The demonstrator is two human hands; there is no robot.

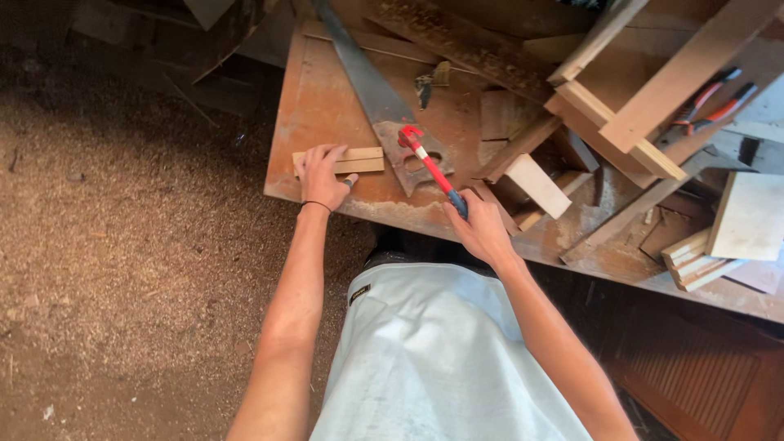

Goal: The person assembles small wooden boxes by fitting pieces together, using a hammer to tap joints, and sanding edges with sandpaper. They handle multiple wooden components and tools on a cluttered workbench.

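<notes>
Right hand [482, 229] grips red-handled tool [429, 166]; left hand [321, 175] presses flat wood strip [359, 160].

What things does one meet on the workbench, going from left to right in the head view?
Left hand on small wood strips → red tool held by right hand → pale wood block → red-handled pliers → flat pale board.

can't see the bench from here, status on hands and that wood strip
Left hand flat on wood strip at bench edge. Right hand grips red tool, its head over the handsaw handle. Offcuts piled right.
</notes>
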